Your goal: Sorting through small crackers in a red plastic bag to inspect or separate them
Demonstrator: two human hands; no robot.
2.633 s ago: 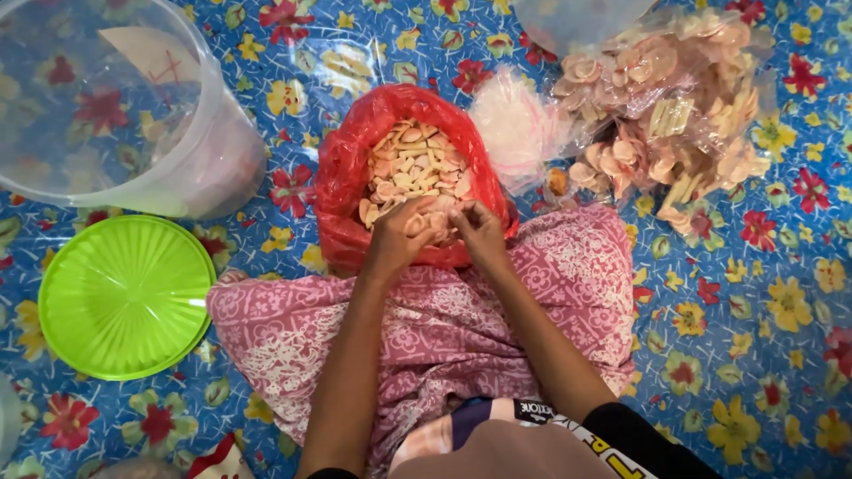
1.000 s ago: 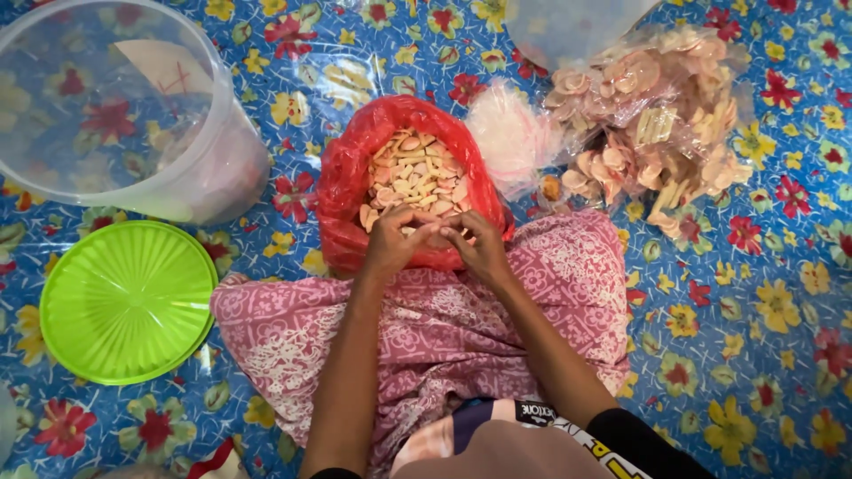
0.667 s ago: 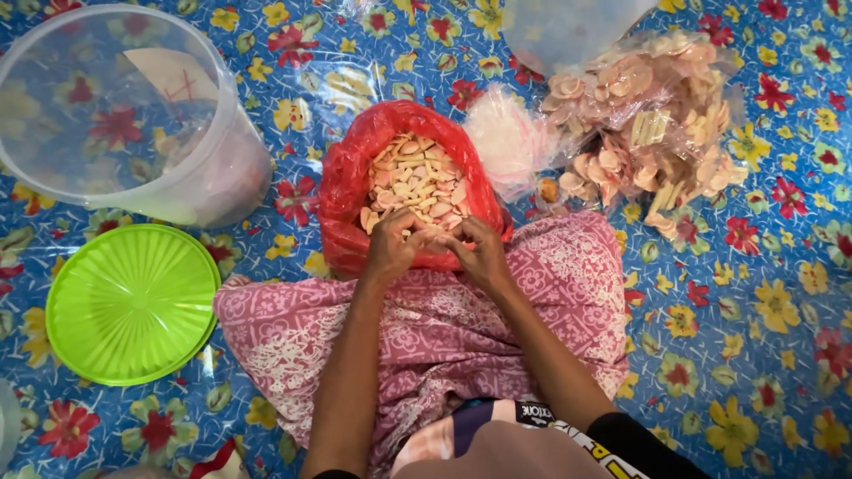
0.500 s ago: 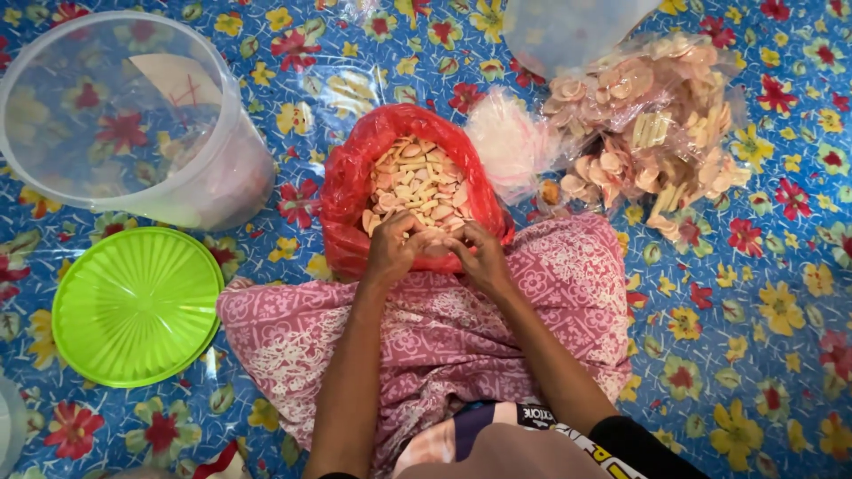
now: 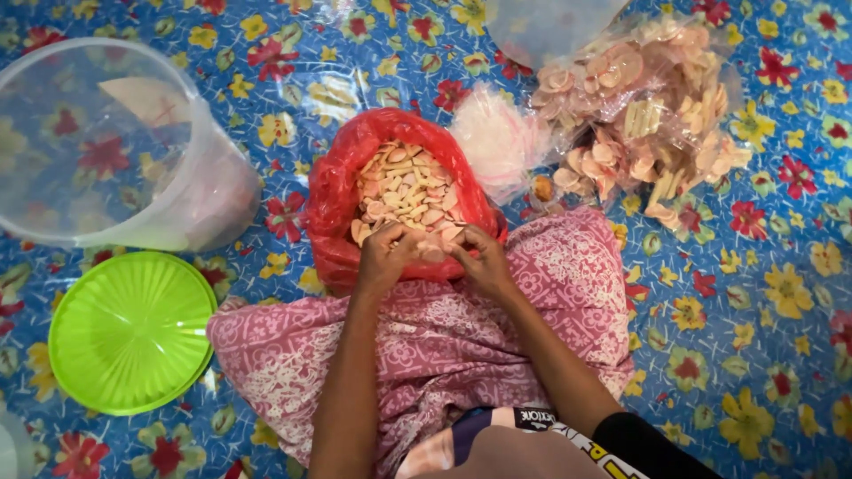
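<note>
A red plastic bag (image 5: pixel 342 191) lies open in front of me, filled with pale crackers (image 5: pixel 404 186). My left hand (image 5: pixel 383 257) and my right hand (image 5: pixel 475 257) are together at the bag's near edge, fingers curled among the crackers. What exactly the fingers pinch is hidden. Both forearms reach over a pink patterned cloth (image 5: pixel 550 293) that covers my lap.
A large clear plastic tub (image 5: pixel 106 151) stands at the left, with a round green lid (image 5: pixel 129 333) lying in front of it. Clear bags of pink and pale crackers (image 5: pixel 648 115) pile up at the upper right. A blue flowered mat (image 5: pixel 763 355) covers the floor.
Both hands stay at the near edge of the red bag, with only small finger movements among the crackers. The view has shifted slightly.
</note>
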